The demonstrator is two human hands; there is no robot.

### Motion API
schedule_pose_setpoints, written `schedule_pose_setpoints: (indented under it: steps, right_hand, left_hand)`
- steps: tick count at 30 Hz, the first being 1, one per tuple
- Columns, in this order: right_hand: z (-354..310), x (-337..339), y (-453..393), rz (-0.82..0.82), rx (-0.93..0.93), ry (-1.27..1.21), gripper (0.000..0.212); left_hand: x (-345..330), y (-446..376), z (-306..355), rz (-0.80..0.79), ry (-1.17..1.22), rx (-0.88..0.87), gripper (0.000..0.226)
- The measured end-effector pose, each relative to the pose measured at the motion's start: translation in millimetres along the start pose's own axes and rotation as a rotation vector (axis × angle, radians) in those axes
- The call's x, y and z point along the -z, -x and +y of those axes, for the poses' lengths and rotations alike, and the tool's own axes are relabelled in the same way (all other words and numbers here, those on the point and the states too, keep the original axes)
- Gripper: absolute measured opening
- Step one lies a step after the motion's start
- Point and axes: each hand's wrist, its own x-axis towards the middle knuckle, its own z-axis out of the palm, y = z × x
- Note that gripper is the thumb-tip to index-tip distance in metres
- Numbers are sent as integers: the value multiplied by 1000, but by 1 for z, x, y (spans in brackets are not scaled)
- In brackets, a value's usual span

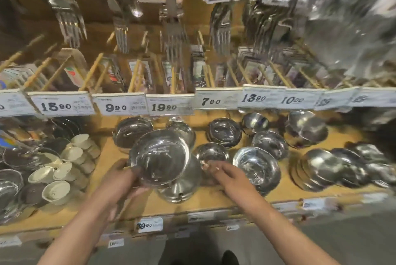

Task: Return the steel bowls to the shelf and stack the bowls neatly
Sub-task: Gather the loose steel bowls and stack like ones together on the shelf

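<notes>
My left hand [122, 175] grips the near left rim of a large steel bowl [159, 157], which is tilted toward me above the wooden shelf [216, 197]. Under it lies an upturned steel bowl [183, 187]. My right hand [222, 173] reaches forward with its fingers spread, the fingertips at the near rim of a small steel bowl [211, 153]; it holds nothing. Another wide bowl [257, 167] sits just right of that hand. More steel bowls [225, 132] stand in stacks further back and to the right.
Cream and dark cups [64, 166] fill the shelf's left part. Overlapping steel dishes [334, 168] lie at the right. Price tags [169, 105] line a rail above the bowls, with packed forks [173, 37] hanging over it. The shelf's front edge [150, 225] carries labels.
</notes>
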Motion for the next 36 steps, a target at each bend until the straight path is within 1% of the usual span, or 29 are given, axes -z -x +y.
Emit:
schedule_pose_setpoints:
  steps: [3, 5, 8, 9, 11, 13, 14, 16, 17, 18, 19, 22, 24, 26, 28, 29, 30, 31, 32, 33, 36]
  right_hand:
    - [-12, 23, 19, -6, 10, -225, 35]
    - [-13, 46, 31, 7, 36, -292, 45]
    - [-7, 86, 47, 84, 93, -320, 48]
    - [-3, 102, 53, 121, 109, -320, 48]
    - [6, 137, 64, 184, 123, -313, 52]
    - [17, 176, 75, 243, 98, -322, 56]
    - [23, 198, 81, 265, 83, -339, 57]
    - [36, 246, 92, 288, 70, -360, 58]
    - [42, 270, 97, 297, 70, -362, 58]
    - [47, 295, 102, 312, 64, -367, 58]
    - [53, 319, 106, 326, 58, -371, 58]
    - [68, 386, 112, 338, 39, -360, 49]
    - [77, 425, 109, 333, 22, -347, 38]
    - [80, 457, 101, 318, -6, -344, 34]
    - [78, 480, 93, 279, -34, -338, 31]
    - [77, 488, 89, 249, -39, -316, 22]
    - [75, 495, 86, 222, -45, -300, 8]
    - [74, 501, 82, 199, -45, -281, 9]
    - [73, 507, 77, 194, -54, -263, 20]
    - [74, 512, 71, 190, -63, -248, 24]
    - [76, 521, 58, 191, -64, -260, 17]
  left_hand:
    - [-51, 20, 16, -191, -28, -25, 42]
    - [-88, 34, 21, -293, -57, -47, 33]
    - [-144, 52, 20, -294, -81, -84, 23]
    - [-164, 57, 20, -296, -95, -96, 23]
    - [-202, 66, 17, -399, -116, -106, 26]
    - [-239, 76, 14, -491, -198, -111, 9]
    - [-259, 80, 12, -528, -280, -143, 6]
    - [-306, 87, 6, -576, -392, -195, 8]
    - [-331, 90, 1, -587, -386, -185, 15]
    - [-355, 94, -4, -593, -348, -158, 22]
    - [-381, 99, -10, -592, -316, -134, 23]
    - [-452, 114, -23, -520, -318, -121, 16]
    - [-491, 128, -25, -467, -245, -40, 19]
    - [-519, 137, -26, -455, -189, 9, 19]
    - [-535, 139, -28, -427, -191, 28, 19]
    - [-541, 139, -28, -406, -201, 38, 20]
    - [-545, 138, -28, -392, -209, 46, 23]
    - [-550, 136, -28, -391, -213, 48, 27]
    - [-554, 133, -28, -388, -217, 43, 31]
    - [-558, 131, -27, -387, -227, 36, 34]
    - [-568, 118, -26, -360, -287, 11, 36]
